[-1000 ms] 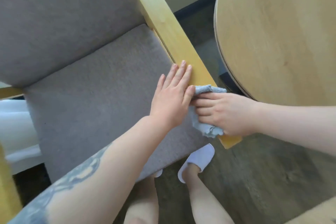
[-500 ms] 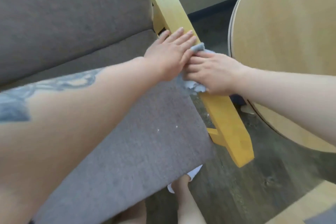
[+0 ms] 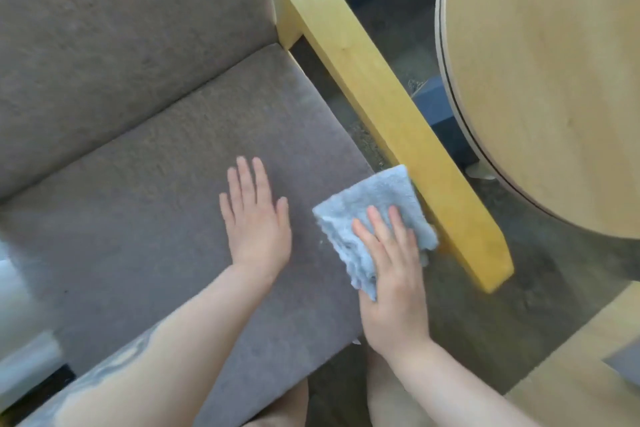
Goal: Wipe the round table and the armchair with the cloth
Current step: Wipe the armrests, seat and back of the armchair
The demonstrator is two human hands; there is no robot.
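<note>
1. Head view: the right hand [image 3: 391, 274] presses flat, fingers straight, on the cloth [image 3: 372, 218] at the seat cushion's [image 3: 138, 184] right edge, beside the wooden armrest [image 3: 391, 114].
2. The left hand [image 3: 256, 218] lies flat on the cushion, holding nothing.
3. The cloth looks soft and light; it would likely bunch, so palm pressure suits it.

Counted items in the head view:

- Armchair [image 3: 145, 135]: one, filling the area from 9 to 12 o'clock. It carries two grey cushions, one back cushion [image 3: 114, 28] and one seat cushion [image 3: 145, 218], and one yellow wooden armrest [image 3: 377, 94] running from 12 toward 4 o'clock.
- Round table [image 3: 554, 80]: one, at 2 o'clock.
- Cloth [image 3: 367, 215]: one, light blue, just right of centre.
- Hands: two, a left hand [image 3: 254, 215] at centre and a right hand [image 3: 391, 277] at 5 o'clock.
- Second wooden surface [image 3: 581, 367]: one, at the 4 o'clock corner.
</note>
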